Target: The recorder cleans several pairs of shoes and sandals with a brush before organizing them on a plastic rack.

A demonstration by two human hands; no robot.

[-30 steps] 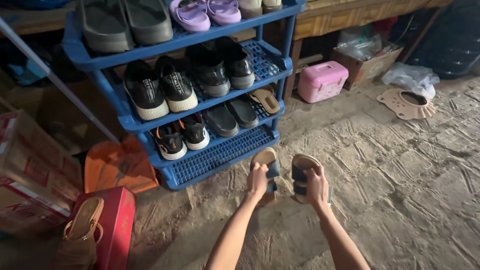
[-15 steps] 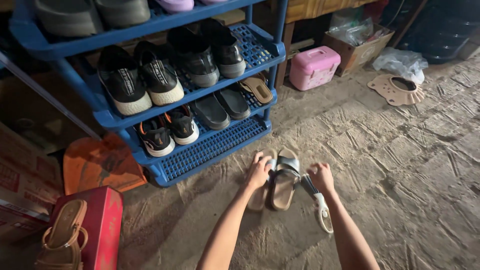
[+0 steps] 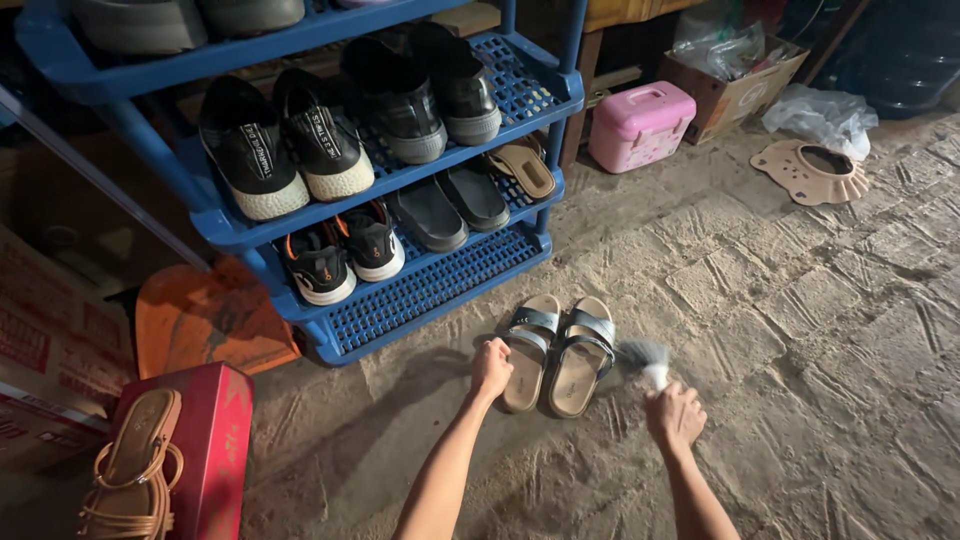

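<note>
Floor (image 3: 820, 330), rough stone: pair of tan sandals (image 3: 555, 350) near blue shoe rack's (image 3: 400, 300) front edge; pink case (image 3: 640, 125), cardboard box (image 3: 735, 85) along far edge; red box (image 3: 205, 440) near left corner.

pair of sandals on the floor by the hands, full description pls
The pair of sandals are tan flat slides with dark straps bearing silvery bands. They lie side by side, soles down, toes toward the blue shoe rack, on the rough stone floor. The left hand touches the left one; the right hand holds a blurred brush beside them.
</note>
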